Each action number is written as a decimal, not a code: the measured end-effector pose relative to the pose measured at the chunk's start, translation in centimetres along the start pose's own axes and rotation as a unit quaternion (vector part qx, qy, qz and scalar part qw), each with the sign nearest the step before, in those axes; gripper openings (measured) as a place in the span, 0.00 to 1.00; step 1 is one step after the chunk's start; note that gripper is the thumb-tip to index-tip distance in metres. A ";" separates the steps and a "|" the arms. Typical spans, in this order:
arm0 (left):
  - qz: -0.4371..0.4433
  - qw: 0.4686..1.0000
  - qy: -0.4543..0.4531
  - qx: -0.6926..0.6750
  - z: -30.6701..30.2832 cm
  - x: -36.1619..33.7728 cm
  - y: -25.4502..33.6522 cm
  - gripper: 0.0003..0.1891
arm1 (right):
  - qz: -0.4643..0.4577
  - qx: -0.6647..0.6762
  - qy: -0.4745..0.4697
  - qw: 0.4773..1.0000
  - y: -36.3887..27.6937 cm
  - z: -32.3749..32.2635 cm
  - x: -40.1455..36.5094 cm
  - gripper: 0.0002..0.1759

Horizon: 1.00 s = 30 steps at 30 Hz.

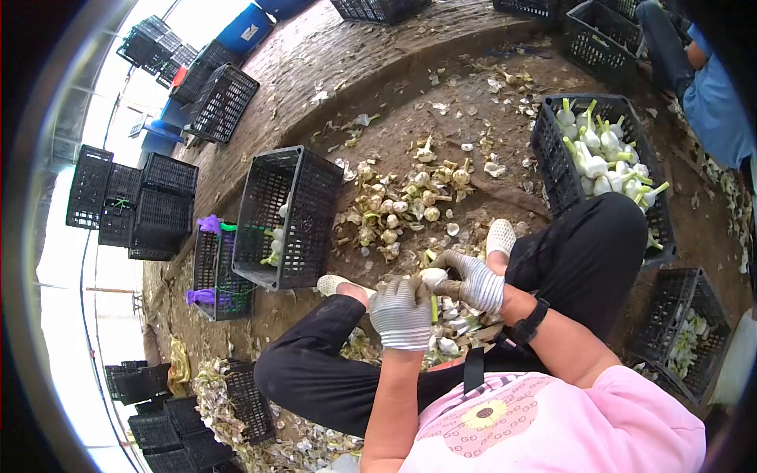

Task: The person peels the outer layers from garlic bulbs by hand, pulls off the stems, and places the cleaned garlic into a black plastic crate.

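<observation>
Both hands wear grey-white striped gloves and meet in front of the lap. My right hand (471, 282) is closed around a white garlic bulb (433, 277) at its fingertips. Beside it, my left hand (400, 313) has its fingers curled near the bulb and its green stem (434, 308); whether it grips anything is hidden. Beyond the hands, a heap of brownish garlic bulbs (400, 206) lies on the dirt floor. Peeled bulbs with green stems (603, 150) fill the black crate (550, 162) at the right.
A black crate (315, 213) holding a few bulbs stands left of the heap. Stacked crates (165, 206) and a blue barrel (245, 30) are farther left. Another crate (651, 331) with leafy scraps is at lower right. A person in blue (714, 102) sits at upper right. Peelings litter the floor.
</observation>
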<state>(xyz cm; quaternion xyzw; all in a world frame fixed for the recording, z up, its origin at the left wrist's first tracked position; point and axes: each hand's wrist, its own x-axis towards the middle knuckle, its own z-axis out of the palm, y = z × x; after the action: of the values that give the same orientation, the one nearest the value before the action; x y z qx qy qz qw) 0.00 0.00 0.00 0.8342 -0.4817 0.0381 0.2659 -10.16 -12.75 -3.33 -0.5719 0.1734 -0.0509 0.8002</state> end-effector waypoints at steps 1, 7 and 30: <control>-0.030 0.998 0.003 -0.050 0.4 -0.2 -0.3 0.02 | 0.013 0.019 -0.006 1.000 -0.3 0.0 -0.2 0.25; -0.311 0.777 -0.007 -0.547 -0.3 -0.1 -2.1 0.03 | -0.017 0.135 -0.057 0.989 -0.4 -0.7 -0.7 0.27; -0.248 0.854 -0.114 -0.443 0.7 -1.0 -2.8 0.17 | -0.074 0.351 0.061 0.932 3.2 -3.5 1.0 0.28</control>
<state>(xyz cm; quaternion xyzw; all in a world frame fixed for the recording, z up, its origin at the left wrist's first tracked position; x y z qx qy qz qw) 1.67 1.60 -2.07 0.7186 -0.2512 -0.3415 0.5513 -10.80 -15.06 -7.57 -0.2620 0.1503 -0.2023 0.9316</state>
